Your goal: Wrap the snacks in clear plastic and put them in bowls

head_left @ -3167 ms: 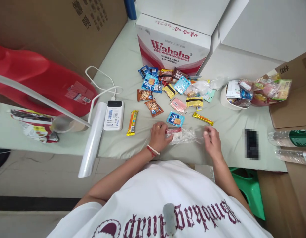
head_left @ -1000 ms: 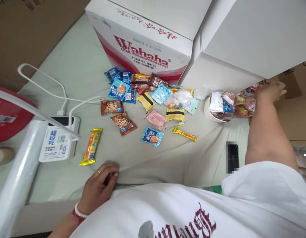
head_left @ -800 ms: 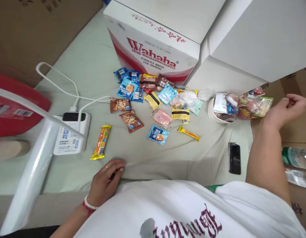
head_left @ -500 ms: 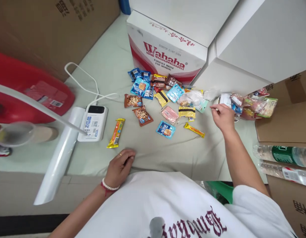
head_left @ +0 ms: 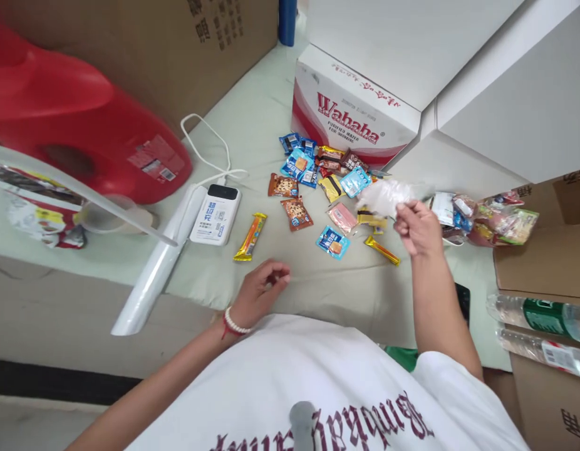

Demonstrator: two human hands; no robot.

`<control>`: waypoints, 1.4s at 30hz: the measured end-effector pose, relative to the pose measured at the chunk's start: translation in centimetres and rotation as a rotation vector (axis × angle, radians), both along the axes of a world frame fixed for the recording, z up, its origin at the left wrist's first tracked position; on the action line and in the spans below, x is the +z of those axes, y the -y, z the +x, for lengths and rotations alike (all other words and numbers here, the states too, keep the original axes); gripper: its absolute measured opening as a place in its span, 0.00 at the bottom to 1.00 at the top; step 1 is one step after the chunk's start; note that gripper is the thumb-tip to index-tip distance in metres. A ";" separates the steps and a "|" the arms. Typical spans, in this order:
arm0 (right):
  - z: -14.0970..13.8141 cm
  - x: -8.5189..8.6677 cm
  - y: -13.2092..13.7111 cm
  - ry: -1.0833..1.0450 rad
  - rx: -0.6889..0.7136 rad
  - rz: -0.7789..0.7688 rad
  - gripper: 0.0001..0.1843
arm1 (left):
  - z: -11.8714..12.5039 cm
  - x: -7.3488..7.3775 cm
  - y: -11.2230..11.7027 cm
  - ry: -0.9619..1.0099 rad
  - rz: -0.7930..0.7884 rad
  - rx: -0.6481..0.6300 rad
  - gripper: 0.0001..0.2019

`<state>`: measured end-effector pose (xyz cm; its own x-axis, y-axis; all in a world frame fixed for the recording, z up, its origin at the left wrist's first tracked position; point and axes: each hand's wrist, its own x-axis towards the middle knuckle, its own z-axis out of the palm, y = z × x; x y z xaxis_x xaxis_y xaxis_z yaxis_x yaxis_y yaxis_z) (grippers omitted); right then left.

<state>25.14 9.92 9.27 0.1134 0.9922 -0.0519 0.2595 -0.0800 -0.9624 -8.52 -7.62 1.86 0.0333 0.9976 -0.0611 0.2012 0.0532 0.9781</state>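
My right hand (head_left: pixel 418 227) pinches a clear plastic bag (head_left: pixel 388 195) and holds it above the right part of a snack pile. My left hand (head_left: pixel 265 287) rests near the front edge, loosely curled with thumb and fingers apart and nothing in it. Closest to it lies a yellow-orange snack bar (head_left: pixel 250 237). Between the hands are a blue snack packet (head_left: pixel 332 242), a pink packet (head_left: pixel 342 218) and two brown cookie packets (head_left: pixel 297 213). A slim yellow snack stick (head_left: pixel 383 250) lies below my right hand. The bag partly covers a yellow packet (head_left: pixel 372 219).
A Wahaha water carton (head_left: pixel 351 119) stands behind the pile. More packaged snacks (head_left: pixel 499 219) lie right of my right hand. On the left are a white power bank (head_left: pixel 215 215) with a cable, a plastic roll (head_left: pixel 146 294) and a red jug (head_left: pixel 97 119). Bottles (head_left: pixel 543 314) lie far right.
My right hand has moved left and lifted the clear bag off the pile. My left hand has loosened slightly. The camera view has shifted, showing more of the left side.
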 end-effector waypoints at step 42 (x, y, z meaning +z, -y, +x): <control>-6.1 -3.7 13.7 -0.098 0.244 0.103 0.10 | 5.1 3.4 -5.5 0.053 0.212 0.082 0.18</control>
<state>19.05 -3.82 5.54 -0.1297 0.9902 0.0520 0.1641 0.0732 -0.9837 -3.39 -2.11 5.28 -0.0512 0.9875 0.1494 0.1532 -0.1400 0.9782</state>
